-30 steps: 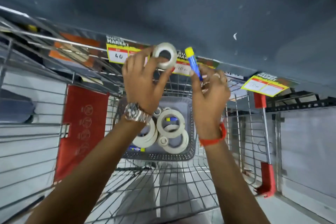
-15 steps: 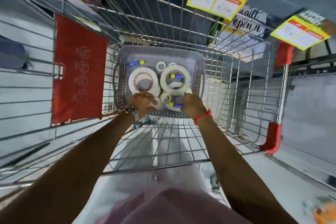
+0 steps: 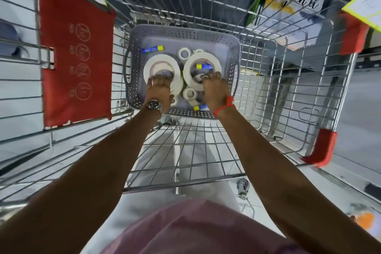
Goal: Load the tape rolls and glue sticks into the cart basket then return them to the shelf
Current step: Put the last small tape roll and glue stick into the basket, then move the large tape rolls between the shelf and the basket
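Observation:
A grey perforated basket point(image 3: 185, 31) sits at the far end of the wire cart point(image 3: 206, 142). It holds two large white tape rolls, one on the left point(image 3: 152, 62) and one on the right point(image 3: 204, 56). Smaller rolls point(image 3: 184, 53) point(image 3: 190, 94) lie between them. Blue and yellow glue sticks lie at the back left point(image 3: 153, 49), inside the right roll point(image 3: 203, 66) and at the near wall point(image 3: 200, 107). My left hand point(image 3: 159, 88) lies with fingers spread over the left roll. My right hand point(image 3: 214, 86) curls its fingers on the right roll's near rim.
A red child-seat flap point(image 3: 76, 51) hangs on the cart's left side. Red corner bumpers point(image 3: 321, 146) point(image 3: 352, 35) mark its right side. Yellow price tags point(image 3: 362, 4) line a shelf edge at the top right. My pink shirt point(image 3: 195, 227) fills the bottom.
A second ago my hands held a small tape roll and a glue stick up by the shelf edge. They came down into the basket and now reach further in, onto the two large rolls.

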Demonstrator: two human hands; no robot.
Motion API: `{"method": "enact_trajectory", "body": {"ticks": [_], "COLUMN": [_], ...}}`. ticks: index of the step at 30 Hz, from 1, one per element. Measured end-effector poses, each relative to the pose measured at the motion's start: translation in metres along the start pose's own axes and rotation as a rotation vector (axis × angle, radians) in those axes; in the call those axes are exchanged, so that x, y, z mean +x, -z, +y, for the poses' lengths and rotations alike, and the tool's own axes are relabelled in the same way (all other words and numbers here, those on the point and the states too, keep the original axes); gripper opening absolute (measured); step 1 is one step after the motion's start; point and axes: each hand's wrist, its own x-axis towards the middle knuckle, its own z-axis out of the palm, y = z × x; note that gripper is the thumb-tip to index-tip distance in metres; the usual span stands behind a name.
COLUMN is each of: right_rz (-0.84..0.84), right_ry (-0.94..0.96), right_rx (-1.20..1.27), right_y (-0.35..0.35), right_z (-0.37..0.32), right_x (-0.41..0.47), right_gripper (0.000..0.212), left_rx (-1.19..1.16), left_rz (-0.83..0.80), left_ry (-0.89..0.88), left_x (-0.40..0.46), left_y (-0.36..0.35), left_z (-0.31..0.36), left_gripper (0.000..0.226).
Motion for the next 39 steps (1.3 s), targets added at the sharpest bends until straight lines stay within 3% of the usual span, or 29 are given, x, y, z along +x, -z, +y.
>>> {"method": "enact_trajectory", "body": {"ticks": [8,13,15,18,22,25,28,34,39], "right_rz": [-0.025,0.016,0.019,0.042,0.057,0.212,0.389,1.051,1.210], "right_ry": [-0.005,-0.051,-0.047,-0.025,-0.047,-0.093,-0.131,-0.130,-0.297], "right_rx": [-0.113,-0.178,-0.164,-0.169,-0.083,-0.058,-0.021,0.167,0.135], "right_y": [-0.022,-0.015,-0.012,0.003,0.020,0.037,0.052,0.109,0.177], "right_z": [-0.011,-0.014,-0.014,-0.017,-0.016,-0.015,-0.011,0.016,0.079], "right_x": [0.010,0.009,0.004,-0.010,-0.022,-0.037,-0.054,-0.096,-0.102], "right_gripper": [0.031,0.043,0.037,0.009,0.023,0.018,0.013,0.026,0.036], "left_rx": [-0.070,-0.065,-0.130,-0.249,-0.284,-0.347,-0.322,-0.239,-0.187], "left_rz": [0.013,0.034,0.077,0.148,0.233,0.293,0.497,0.932,1.129], "left_ry": [0.092,0.072,0.054,0.030,-0.005,-0.012,-0.075,-0.358,-0.594], "left_x": [0.022,0.027,0.022,0.009,-0.006,-0.017,-0.033,-0.055,-0.046], "left_y": [-0.015,-0.008,-0.001,0.008,0.016,0.032,0.055,0.131,0.208], "left_z": [0.005,0.006,0.008,0.006,0.007,0.012,0.025,0.073,0.143], "left_gripper": [0.057,0.047,0.051,0.061,0.069,0.073,0.060,0.034,0.037]}}
